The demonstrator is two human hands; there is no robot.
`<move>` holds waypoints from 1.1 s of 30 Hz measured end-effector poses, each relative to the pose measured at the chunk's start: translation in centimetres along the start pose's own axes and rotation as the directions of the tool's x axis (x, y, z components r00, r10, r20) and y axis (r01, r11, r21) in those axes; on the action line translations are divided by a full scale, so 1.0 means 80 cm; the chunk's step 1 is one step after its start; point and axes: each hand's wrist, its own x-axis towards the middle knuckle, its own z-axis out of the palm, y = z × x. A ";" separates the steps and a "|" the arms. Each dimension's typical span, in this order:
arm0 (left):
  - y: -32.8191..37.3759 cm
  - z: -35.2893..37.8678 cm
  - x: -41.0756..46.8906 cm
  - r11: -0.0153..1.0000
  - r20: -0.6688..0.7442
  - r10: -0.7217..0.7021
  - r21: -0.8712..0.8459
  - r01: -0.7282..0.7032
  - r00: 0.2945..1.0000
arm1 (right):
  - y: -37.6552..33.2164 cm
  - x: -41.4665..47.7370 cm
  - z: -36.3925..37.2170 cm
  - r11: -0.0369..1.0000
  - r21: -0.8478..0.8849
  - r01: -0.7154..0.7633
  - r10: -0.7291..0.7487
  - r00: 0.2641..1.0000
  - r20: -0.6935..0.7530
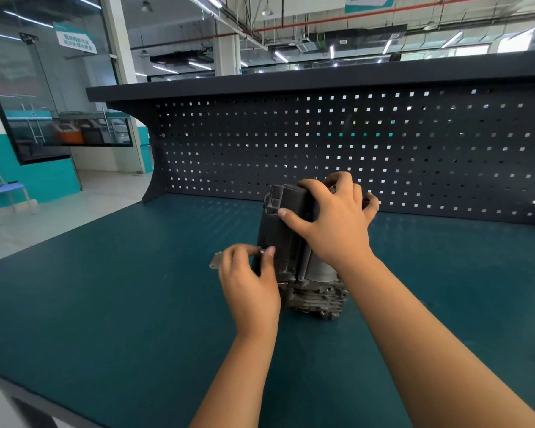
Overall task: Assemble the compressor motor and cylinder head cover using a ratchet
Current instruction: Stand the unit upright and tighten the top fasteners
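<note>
The compressor (286,242) stands upright in the middle of the blue-green bench (105,304). The right hand (334,220) curls over its dark top. At the compressor's 9 o'clock, the left hand (250,282) pinches a small bolt (262,251) (shiny and tiny) against its side. A little metal plate (216,261) pokes out beside that hand.

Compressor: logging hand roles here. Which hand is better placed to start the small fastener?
Left. The left hand pinches the fastener at the side of the compressor; the right hand grips its top, likely steadying it.
</note>
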 end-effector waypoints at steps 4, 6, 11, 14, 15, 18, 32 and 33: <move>0.002 0.004 -0.006 0.997 0.009 0.006 0.080 -0.007 1.000 | 0.002 0.001 -0.001 1.000 -0.010 -0.003 0.003 1.000 -0.007; 0.004 0.004 -0.006 0.999 0.014 -0.015 0.045 0.014 1.000 | 0.001 0.001 -0.001 1.000 -0.003 0.002 -0.002 1.000 -0.003; -0.002 0.003 -0.005 0.998 0.004 0.043 0.046 -0.043 0.999 | 0.003 0.001 -0.001 1.000 -0.011 0.001 -0.001 1.000 0.003; -0.002 0.003 -0.005 0.989 -0.006 0.106 0.105 -0.104 0.994 | 0.004 0.002 0.000 1.000 -0.006 -0.004 0.004 1.000 -0.004; -0.002 0.003 -0.005 0.985 -0.016 0.131 0.111 -0.129 0.991 | 0.004 0.002 0.000 1.000 -0.003 -0.003 0.003 1.000 -0.007; -0.003 0.002 -0.004 0.981 -0.038 0.170 0.102 -0.165 0.985 | 0.003 0.001 0.002 1.000 0.001 -0.001 0.001 1.000 -0.008; -0.006 -0.006 0.000 0.969 0.009 0.241 0.049 -0.241 0.971 | 0.008 0.001 -0.004 0.999 0.033 0.033 -0.033 0.999 0.027; -0.005 -0.005 -0.001 0.975 0.005 0.222 0.031 -0.222 0.975 | 0.008 0.001 -0.005 0.999 0.035 0.031 -0.032 0.999 0.031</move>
